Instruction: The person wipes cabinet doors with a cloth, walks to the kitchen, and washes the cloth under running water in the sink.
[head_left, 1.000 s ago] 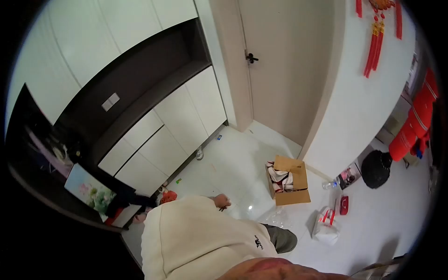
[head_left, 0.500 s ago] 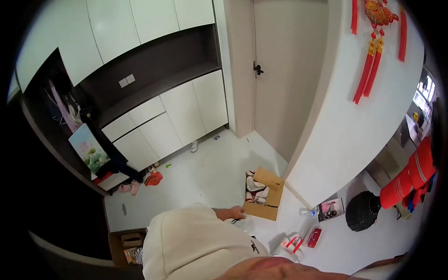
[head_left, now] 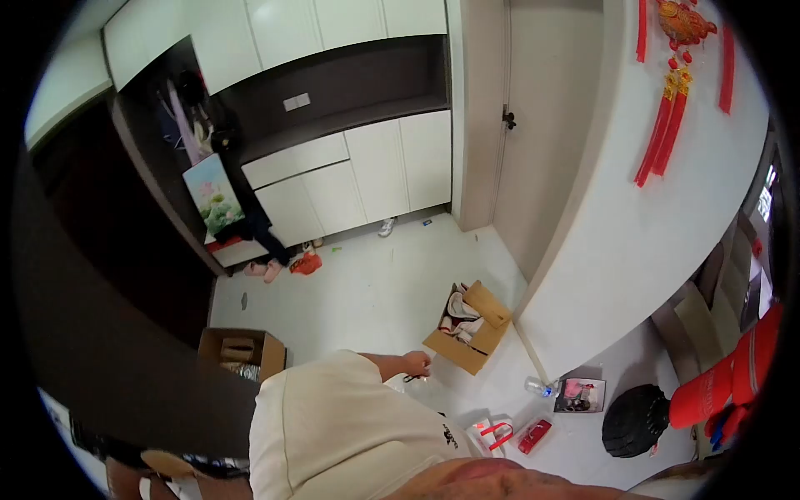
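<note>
My left hand [head_left: 417,363] reaches out from a cream short sleeve [head_left: 354,396], low over the white floor. Its fingers are closed on a small dark object [head_left: 408,378], too small to identify. To its right stands an open cardboard box [head_left: 467,360] with white and dark red items [head_left: 461,317] inside; hand and box are apart. Below the box, a white bag with red handles [head_left: 492,437] lies beside a red item in clear wrapping [head_left: 534,435]. My right hand does not show.
Another open box [head_left: 273,357] stands at left. Slippers [head_left: 272,271] and a red bag [head_left: 306,263] lie by the cabinets [head_left: 379,171]. A bottle [head_left: 540,387], a picture box [head_left: 581,396] and a black round object [head_left: 632,421] are at right, near the wall [head_left: 658,242].
The view has swung left, bringing the second box into sight. My left hand was beside the first box's lower edge half a second ago and is now farther from it.
</note>
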Available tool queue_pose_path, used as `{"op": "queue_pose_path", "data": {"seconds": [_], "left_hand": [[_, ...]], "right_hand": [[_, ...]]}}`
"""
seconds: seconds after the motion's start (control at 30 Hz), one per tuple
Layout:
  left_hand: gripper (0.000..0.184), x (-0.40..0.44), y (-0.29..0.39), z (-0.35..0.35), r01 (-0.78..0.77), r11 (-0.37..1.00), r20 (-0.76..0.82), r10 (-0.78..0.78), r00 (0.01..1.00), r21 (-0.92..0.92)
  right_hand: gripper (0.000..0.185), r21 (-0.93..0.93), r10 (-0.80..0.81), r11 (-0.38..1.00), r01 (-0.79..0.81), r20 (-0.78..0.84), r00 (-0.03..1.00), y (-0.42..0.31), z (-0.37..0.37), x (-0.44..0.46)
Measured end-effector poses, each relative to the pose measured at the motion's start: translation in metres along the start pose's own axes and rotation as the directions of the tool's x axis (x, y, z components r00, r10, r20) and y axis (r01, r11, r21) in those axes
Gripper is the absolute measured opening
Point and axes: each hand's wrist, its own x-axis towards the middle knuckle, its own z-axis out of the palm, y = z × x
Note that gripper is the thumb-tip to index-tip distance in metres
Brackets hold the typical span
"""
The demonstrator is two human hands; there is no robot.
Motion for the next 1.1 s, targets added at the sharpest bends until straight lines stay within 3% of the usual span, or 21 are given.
{"op": "queue_pose_path", "data": {"seconds": [0.1,0.2,0.23,0.3,0.37,0.4,0.43,0.67,0.7,0.73,0.77,0.8,0.83,0.87,0.9,0.93,1.0,1.07,1.1], "left_hand": [[0.024,-0.059,-0.002,0.067,0.155,0.987,-0.062,-0.153,0.986,0.036],[0.024,-0.11,0.0,0.15,0.368,0.925,-0.06,-0.374,0.925,-0.093],[0.024,-0.13,0.01,0.177,0.333,0.942,-0.115,-0.335,0.935,-0.03],[0.023,-0.172,0.056,0.207,0.327,0.944,-0.068,-0.329,0.942,-0.031],[0.025,-0.197,0.102,0.251,0.456,0.89,-0.115,-0.455,0.883,-0.014],[0.03,-0.189,0.086,0.27,0.44,0.898,0.028,-0.44,0.898,0.011],[0.029,-0.191,0.093,0.293,0.442,0.894,-0.083,-0.437,0.896,0.07],[0.033,-0.138,0.116,0.351,0.343,0.926,0.047,-0.354,0.934,0.159],[0.034,-0.121,0.123,0.361,0.329,0.929,0.078,-0.345,0.935,0.171],[0.035,-0.1,0.135,0.371,0.118,0.896,0.168,-0.208,0.964,0.428],[0.036,-0.075,0.147,0.383,-0.123,0.767,0.297,-0.092,0.95,0.63],[0.037,-0.049,0.158,0.395,-0.375,0.547,0.456,-0.013,0.89,0.749],[0.038,-0.023,0.174,0.409,-0.47,0.443,0.507,0.04,0.861,0.764],[0.037,-0.003,0.213,0.418,-0.45,0.513,0.504,0.039,0.863,0.731],[0.035,0.017,0.256,0.43,-0.328,0.676,0.448,-0.004,0.894,0.66],[0.034,0.026,0.321,0.438,-0.272,0.748,0.428,-0.018,0.903,0.606],[0.032,0.042,0.443,0.461,-0.318,0.752,0.472,0.01,0.882,0.578],[0.03,0.046,0.549,0.498,-0.415,0.723,0.538,0.072,0.84,0.552],[0.03,0.051,0.598,0.52,-0.456,0.728,0.574,0.105,0.812,0.512]], "right_hand": [[0.052,-0.01,-0.005,1.0,0.005,0.005,1.0,-0.036,-0.058,-0.003],[0.051,-0.015,-0.019,1.0,0.019,-0.012,1.0,-0.083,-0.125,-0.013],[0.051,-0.008,-0.032,0.999,0.032,-0.021,0.999,-0.1,-0.148,-0.016],[0.05,0.002,-0.053,0.999,0.053,-0.051,0.997,-0.136,-0.193,-0.022],[0.049,0.015,-0.083,0.996,0.085,-0.086,0.993,-0.172,-0.241,-0.028],[0.049,0.026,-0.098,0.994,0.102,-0.108,0.989,-0.188,-0.264,-0.03],[0.049,0.036,-0.113,0.992,0.119,-0.134,0.984,-0.203,-0.288,-0.035],[0.047,0.081,-0.25,0.948,0.308,-0.411,0.877,-0.31,-0.466,-0.084],[0.046,0.08,-0.269,0.936,0.343,-0.468,0.842,-0.322,-0.495,-0.095],[0.046,0.084,-0.283,0.92,0.383,-0.532,0.798,-0.334,-0.529,-0.108],[0.046,0.088,-0.292,0.903,0.42,-0.591,0.752,-0.345,-0.564,-0.124],[0.045,0.082,-0.301,0.883,0.462,-0.657,0.691,-0.353,-0.601,-0.144],[0.045,0.088,-0.296,0.855,0.511,-0.726,0.621,-0.356,-0.637,-0.17],[0.045,0.083,-0.286,0.82,0.566,-0.796,0.533,-0.357,-0.674,-0.2],[0.045,0.076,-0.268,0.775,0.628,-0.86,0.435,-0.352,-0.705,-0.24],[0.044,0.069,-0.238,0.709,0.702,-0.913,0.33,-0.342,-0.732,-0.281],[0.044,0.055,-0.161,0.546,0.836,-0.972,0.169,-0.306,-0.775,-0.36],[0.043,0.029,-0.139,0.39,0.92,-0.986,0.09,-0.291,-0.796,-0.402],[0.046,-0.037,-0.107,0.411,0.911,-0.994,0.008,-0.289,-0.788,-0.425]]}}
